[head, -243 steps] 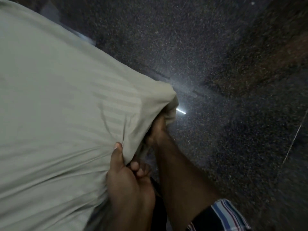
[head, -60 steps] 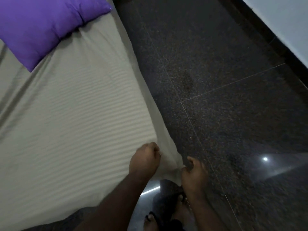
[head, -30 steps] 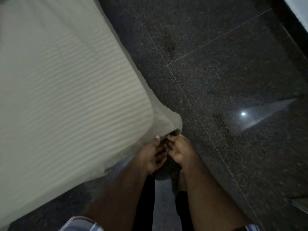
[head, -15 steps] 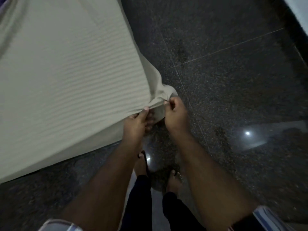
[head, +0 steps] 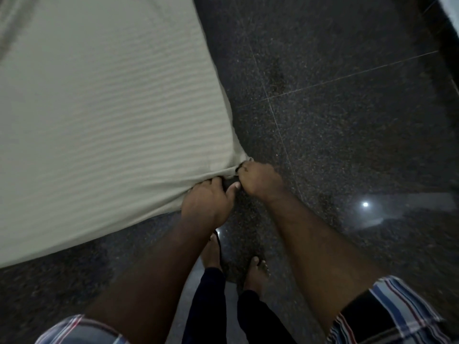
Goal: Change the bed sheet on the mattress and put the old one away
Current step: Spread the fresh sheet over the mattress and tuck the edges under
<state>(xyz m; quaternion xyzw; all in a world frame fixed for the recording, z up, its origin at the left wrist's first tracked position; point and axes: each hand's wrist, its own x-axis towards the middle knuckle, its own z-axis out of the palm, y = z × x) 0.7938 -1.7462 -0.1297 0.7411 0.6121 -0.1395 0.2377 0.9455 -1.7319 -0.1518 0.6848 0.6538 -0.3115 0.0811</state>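
Roughly mid-task: left hand and right hand both pinch the striped sheet corner at 6 o'clock; tucking unfinished, old sheet unseen.

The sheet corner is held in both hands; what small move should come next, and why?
Probably pull the corner down and tuck it under. Both the left hand and the right hand grip the striped sheet at its corner, which is bunched there, not yet flat.
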